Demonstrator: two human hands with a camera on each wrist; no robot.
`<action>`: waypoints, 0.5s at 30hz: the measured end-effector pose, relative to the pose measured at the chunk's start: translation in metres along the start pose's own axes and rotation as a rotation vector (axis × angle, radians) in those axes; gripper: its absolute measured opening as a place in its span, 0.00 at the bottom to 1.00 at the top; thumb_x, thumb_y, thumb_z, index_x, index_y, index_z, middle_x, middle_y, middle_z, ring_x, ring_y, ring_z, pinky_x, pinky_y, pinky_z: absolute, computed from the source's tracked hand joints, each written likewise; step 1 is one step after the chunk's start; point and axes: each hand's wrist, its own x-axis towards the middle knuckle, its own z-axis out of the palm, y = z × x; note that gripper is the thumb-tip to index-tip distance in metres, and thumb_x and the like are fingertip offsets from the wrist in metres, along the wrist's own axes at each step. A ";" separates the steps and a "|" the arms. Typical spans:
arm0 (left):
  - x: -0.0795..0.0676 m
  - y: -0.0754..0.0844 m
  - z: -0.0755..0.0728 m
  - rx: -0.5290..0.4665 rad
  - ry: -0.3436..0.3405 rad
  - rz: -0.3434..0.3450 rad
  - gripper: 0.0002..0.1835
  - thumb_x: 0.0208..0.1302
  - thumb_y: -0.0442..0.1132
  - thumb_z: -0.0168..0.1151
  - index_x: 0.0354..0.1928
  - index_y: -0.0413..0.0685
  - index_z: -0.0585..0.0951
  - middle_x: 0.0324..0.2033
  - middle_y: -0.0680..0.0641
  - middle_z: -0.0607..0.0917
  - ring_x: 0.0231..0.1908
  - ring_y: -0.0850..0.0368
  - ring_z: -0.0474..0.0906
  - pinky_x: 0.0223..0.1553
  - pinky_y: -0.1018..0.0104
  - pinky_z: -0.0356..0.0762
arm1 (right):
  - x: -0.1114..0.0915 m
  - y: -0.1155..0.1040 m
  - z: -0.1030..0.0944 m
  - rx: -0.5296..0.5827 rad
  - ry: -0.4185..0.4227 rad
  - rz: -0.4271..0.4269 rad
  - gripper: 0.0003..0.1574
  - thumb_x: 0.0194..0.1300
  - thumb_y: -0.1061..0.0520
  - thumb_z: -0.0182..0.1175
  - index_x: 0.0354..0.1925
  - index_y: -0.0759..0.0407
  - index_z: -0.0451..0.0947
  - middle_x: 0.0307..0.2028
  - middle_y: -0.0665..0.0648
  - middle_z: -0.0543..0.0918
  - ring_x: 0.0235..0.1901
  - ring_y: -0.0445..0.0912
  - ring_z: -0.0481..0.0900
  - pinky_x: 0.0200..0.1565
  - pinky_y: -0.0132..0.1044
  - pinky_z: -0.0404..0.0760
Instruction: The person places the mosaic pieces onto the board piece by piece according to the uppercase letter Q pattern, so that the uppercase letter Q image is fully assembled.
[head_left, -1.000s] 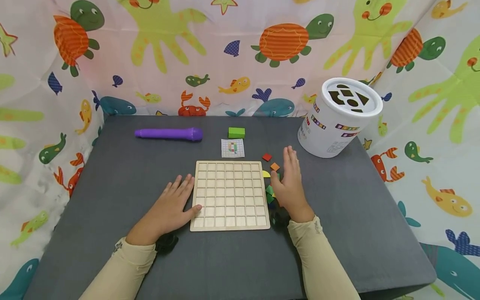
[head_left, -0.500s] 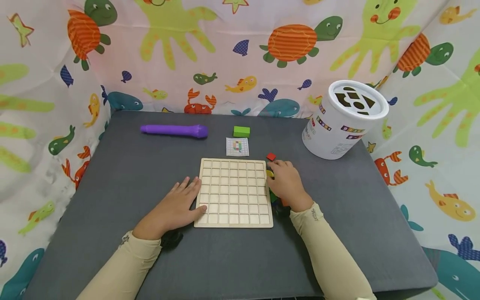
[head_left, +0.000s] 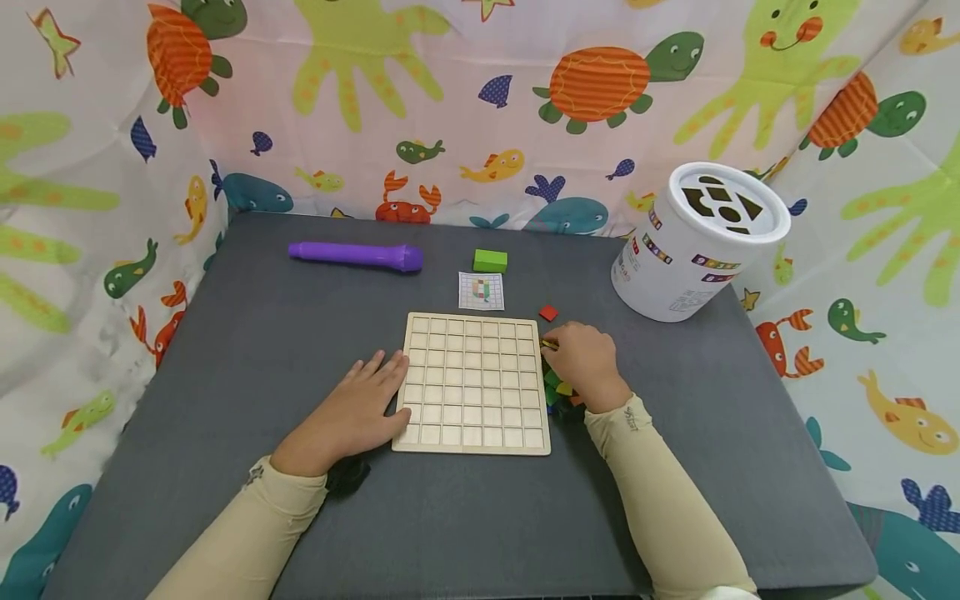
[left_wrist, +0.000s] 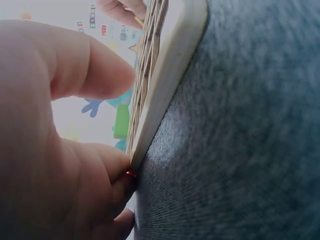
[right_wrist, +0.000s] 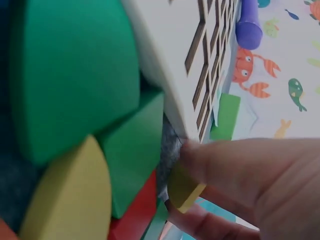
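Apparently at the picking-up step: pinching a yellow block [right_wrist: 182, 186] in the right hand [head_left: 583, 360], just right of the board [head_left: 472, 383], near other blocks [right_wrist: 132, 155]. Resting the left hand [head_left: 352, 417], straight-fingered and gripping nothing, at the left edge. Next, likely needing a steady lift.

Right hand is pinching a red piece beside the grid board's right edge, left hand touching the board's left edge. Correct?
Colour's wrong: the piece the right hand is pinching is yellow, as the right wrist view shows. It is beside the grid board's right edge, with the left hand touching the left edge.
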 end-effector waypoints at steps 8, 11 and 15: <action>-0.001 -0.002 0.000 0.025 -0.010 0.000 0.44 0.81 0.58 0.53 0.86 0.42 0.52 0.84 0.41 0.53 0.83 0.38 0.42 0.79 0.36 0.40 | 0.004 -0.003 -0.003 0.032 -0.003 0.032 0.12 0.74 0.50 0.69 0.50 0.47 0.95 0.35 0.54 0.90 0.25 0.48 0.80 0.25 0.46 0.78; 0.000 -0.003 0.000 0.030 -0.005 0.004 0.44 0.81 0.58 0.53 0.86 0.42 0.52 0.84 0.41 0.53 0.83 0.37 0.43 0.79 0.35 0.40 | 0.004 -0.010 -0.006 0.036 0.052 0.020 0.13 0.72 0.53 0.70 0.52 0.50 0.94 0.37 0.56 0.90 0.23 0.50 0.78 0.22 0.45 0.75; -0.001 -0.003 -0.001 0.028 0.009 0.008 0.43 0.82 0.58 0.51 0.85 0.41 0.53 0.83 0.40 0.55 0.82 0.36 0.45 0.79 0.34 0.41 | 0.008 -0.036 -0.010 0.132 0.106 -0.068 0.14 0.68 0.55 0.74 0.51 0.53 0.93 0.36 0.57 0.90 0.19 0.51 0.72 0.17 0.41 0.66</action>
